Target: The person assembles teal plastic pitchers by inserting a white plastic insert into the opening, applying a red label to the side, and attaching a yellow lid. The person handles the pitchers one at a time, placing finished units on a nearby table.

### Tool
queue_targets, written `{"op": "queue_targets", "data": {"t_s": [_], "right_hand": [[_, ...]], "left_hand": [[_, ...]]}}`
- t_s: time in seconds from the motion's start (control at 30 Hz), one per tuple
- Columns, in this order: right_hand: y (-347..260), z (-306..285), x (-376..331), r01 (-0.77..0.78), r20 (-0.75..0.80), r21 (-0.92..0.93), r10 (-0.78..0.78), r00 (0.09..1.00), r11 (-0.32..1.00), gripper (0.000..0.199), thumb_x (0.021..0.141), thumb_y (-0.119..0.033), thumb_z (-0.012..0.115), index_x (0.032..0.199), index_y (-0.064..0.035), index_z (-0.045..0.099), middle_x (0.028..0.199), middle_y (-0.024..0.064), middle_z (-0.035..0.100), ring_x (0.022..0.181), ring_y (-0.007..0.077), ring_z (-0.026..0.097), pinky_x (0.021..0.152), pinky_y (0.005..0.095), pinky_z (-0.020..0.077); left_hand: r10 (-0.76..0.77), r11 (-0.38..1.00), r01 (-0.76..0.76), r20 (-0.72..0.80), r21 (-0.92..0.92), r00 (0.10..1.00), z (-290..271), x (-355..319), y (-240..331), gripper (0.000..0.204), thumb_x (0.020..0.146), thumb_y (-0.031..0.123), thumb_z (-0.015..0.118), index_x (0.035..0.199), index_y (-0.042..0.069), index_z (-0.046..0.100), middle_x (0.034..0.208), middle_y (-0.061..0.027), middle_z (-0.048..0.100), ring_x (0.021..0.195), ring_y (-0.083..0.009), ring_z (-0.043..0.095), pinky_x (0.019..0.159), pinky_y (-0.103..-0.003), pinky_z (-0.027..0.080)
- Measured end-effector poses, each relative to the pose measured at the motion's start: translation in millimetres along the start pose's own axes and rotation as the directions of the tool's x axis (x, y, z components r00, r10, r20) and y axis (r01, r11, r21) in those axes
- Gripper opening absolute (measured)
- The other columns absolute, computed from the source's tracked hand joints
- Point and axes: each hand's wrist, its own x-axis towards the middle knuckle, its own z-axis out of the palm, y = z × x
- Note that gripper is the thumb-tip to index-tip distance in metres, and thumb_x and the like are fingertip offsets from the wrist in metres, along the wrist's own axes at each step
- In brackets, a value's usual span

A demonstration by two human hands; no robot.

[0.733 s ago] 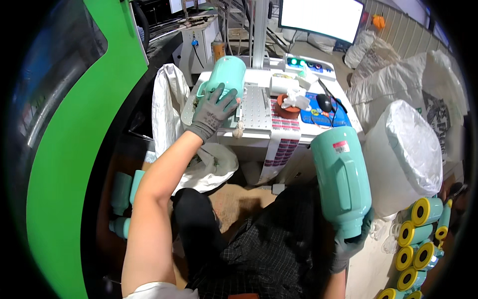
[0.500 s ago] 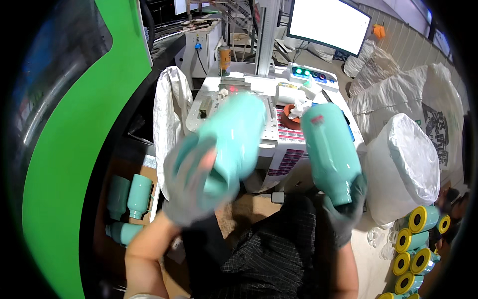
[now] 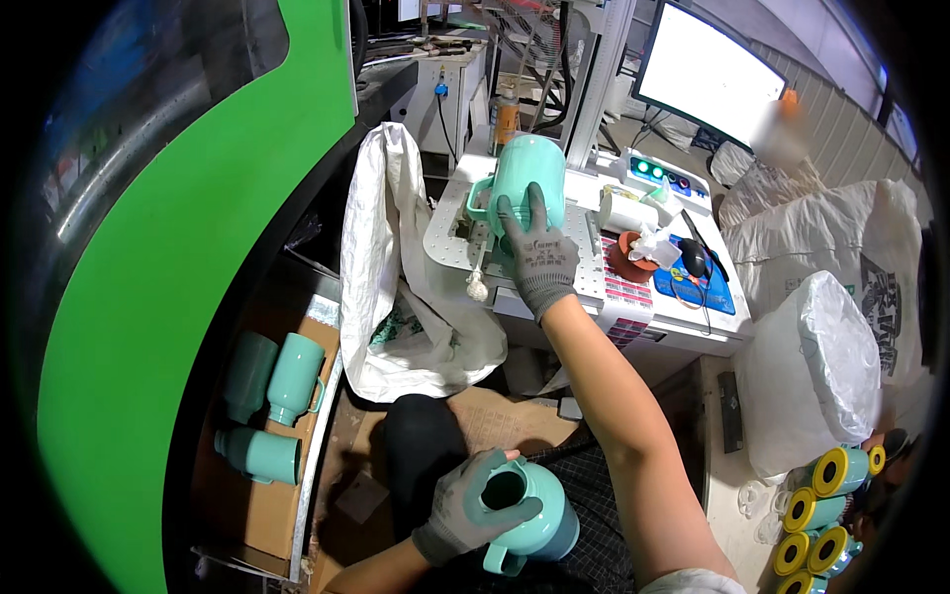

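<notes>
Our right hand (image 3: 539, 259) wrapped around a mint jug (image 3: 529, 178) on the counter (image 3: 683, 315) at twelve o'clock, our left hand (image 3: 473, 507) closed on a second mint jug's (image 3: 539, 510) rim at six o'clock

A green machine panel (image 3: 178, 297), white workbench (image 3: 683, 327), glowing monitor (image 3: 708, 74), full sacks (image 3: 821, 386).

Your way across the desk (image 3: 683, 322) is tight: a white sack (image 3: 396, 287) hangs at its left edge, and a roll (image 3: 625, 210), red dish (image 3: 633, 259) and mouse (image 3: 693, 259) crowd its right. The perforated plate (image 3: 450, 223) left of the mug (image 3: 527, 183) lies open.
</notes>
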Motion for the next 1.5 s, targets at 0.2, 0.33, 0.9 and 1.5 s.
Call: {"op": "queue_targets", "data": {"t_s": [0.2, 0.33, 0.9, 1.5], "right_hand": [[5.7, -5.8, 0.5, 0.011, 0.017, 0.020, -0.011, 1.000, 1.000, 0.076, 0.090, -0.033, 0.071, 0.159, -0.0326, 0.039, 0.167, 0.0264, 0.030, 0.109, 0.0400, 0.072, 0.066, 0.0498, 0.0606], [15.2, 13.5, -24.4, 0.042, -0.271, 0.144, -0.001, 0.963, 0.989, 0.072, 0.089, -0.018, 0.063, 0.158, -0.0163, 0.044, 0.163, 0.0296, 0.035, 0.133, 0.0418, 0.054, 0.090, 0.0582, 0.0498], [155.0, -221.2, -640.2, -0.920, -0.454, 0.072, 0.834, 0.313, 0.385, 0.060, 0.085, -0.015, 0.077, 0.140, -0.0020, 0.057, 0.127, 0.0202, 0.066, 0.113, 0.0354, 0.066, 0.098, 0.0434, 0.0531], [88.7, -379.7, -813.1, -0.679, -0.239, -0.607, 0.910, -0.340, -0.413, 0.084, 0.079, -0.038, 0.086, 0.147, -0.0039, 0.050, 0.127, 0.0219, 0.064, 0.117, 0.0385, 0.066, 0.099, 0.0459, 0.0535]], "left_hand": [[0.079, 0.997, -0.077, 0.151, -0.020, 0.985, -4.7, 11.5, 0.4, 0.071, 0.077, 0.037, 0.092, 0.133, 0.004, 0.061, 0.124, -0.0176, 0.067, 0.111, -0.0329, 0.069, 0.095, -0.044, 0.057], [0.262, 0.964, -0.249, 0.194, -0.093, 0.945, 8.0, 15.2, -6.4, 0.073, 0.077, 0.026, 0.091, 0.136, 0.004, 0.055, 0.124, -0.0195, 0.063, 0.108, -0.0374, 0.065, 0.094, -0.048, 0.054], [-0.041, 0.987, 0.096, 0.384, -0.126, 0.922, 32.0, 48.1, -12.4, 0.076, 0.079, 0.024, 0.077, 0.145, -0.005, 0.051, 0.141, -0.0184, 0.058, 0.128, -0.0325, 0.054, 0.111, -0.044, 0.042], [0.160, 0.981, -0.191, 0.459, 0.020, 0.874, 20.7, 70.4, -42.4, 0.074, 0.090, 0.035, 0.071, 0.146, -0.004, 0.045, 0.142, -0.0161, 0.049, 0.134, -0.0308, 0.046, 0.119, -0.047, 0.031]]}}
